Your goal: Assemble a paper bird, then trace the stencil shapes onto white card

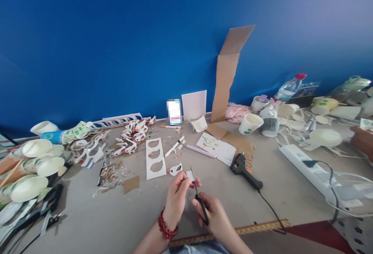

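Watching remotely, I see at the frame's lower centre the left hand (178, 190) pinching a small white paper-like piece (189, 174) and the right hand (215, 211) gripping black-handled metal scissors (199, 199), whose blades might nip the left hand should the tiny piece slip.

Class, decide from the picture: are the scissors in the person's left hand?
No, the right hand holds the scissors, while the left hand pinches a small white piece.

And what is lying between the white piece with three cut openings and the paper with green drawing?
In the head view: a white pen, some small scraps, and a lilac stick beside the paper.
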`<state>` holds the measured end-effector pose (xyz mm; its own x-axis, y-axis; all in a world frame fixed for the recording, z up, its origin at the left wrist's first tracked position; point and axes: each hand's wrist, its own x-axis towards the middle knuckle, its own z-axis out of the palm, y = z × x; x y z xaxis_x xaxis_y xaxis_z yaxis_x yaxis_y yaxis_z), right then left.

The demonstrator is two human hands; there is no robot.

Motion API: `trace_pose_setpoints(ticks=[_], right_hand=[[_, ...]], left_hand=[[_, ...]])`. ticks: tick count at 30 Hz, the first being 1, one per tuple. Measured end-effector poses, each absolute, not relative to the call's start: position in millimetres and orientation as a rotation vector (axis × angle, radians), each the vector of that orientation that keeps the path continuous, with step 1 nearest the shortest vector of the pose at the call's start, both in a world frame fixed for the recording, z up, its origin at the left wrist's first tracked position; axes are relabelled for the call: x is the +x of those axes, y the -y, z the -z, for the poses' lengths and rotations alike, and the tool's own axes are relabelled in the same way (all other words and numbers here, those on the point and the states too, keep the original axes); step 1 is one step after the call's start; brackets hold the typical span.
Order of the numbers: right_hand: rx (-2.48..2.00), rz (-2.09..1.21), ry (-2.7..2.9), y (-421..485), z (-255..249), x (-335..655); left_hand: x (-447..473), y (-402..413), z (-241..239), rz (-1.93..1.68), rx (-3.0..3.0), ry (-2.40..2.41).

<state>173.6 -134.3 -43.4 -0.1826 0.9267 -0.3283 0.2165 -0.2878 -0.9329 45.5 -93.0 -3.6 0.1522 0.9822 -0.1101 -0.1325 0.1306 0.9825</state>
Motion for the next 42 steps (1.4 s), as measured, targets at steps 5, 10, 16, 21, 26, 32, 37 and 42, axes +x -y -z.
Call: trace_pose_setpoints(ticks=[5,10,16,21,26,32,37,42], right_hand=[[-1.359,-1.818,1.149,139.2,42.8,175.3],[-1.326,-1.818,1.196,137.9,42.6,176.1],[-1.343,-1.770,1.223,132.5,39.2,173.4],[-1.340,-1.772,1.213,133.5,41.0,172.3],[-1.338,-1.783,1.221,132.7,41.8,171.0],[-1.353,-1.772,1.233,132.7,38.5,168.9],[-1.379,-1.768,1.241,131.2,35.8,168.3],[-1.382,-1.759,1.261,130.8,34.1,167.4]], left_hand=[[47.9,90.3,12.9,-1.106,0.951,-1.019],[46.1,87.7,13.4,-1.130,0.949,-1.019],[43.6,88.7,8.2,-1.119,1.005,-1.030],[41.4,89.1,6.5,-1.129,1.006,-1.027],[39.9,89.7,5.6,-1.135,1.000,-1.045],[39.1,90.7,5.9,-1.137,0.999,-1.059],[39.0,93.0,9.0,-1.170,0.996,-1.045],[38.7,92.4,11.7,-1.176,0.981,-1.037]])
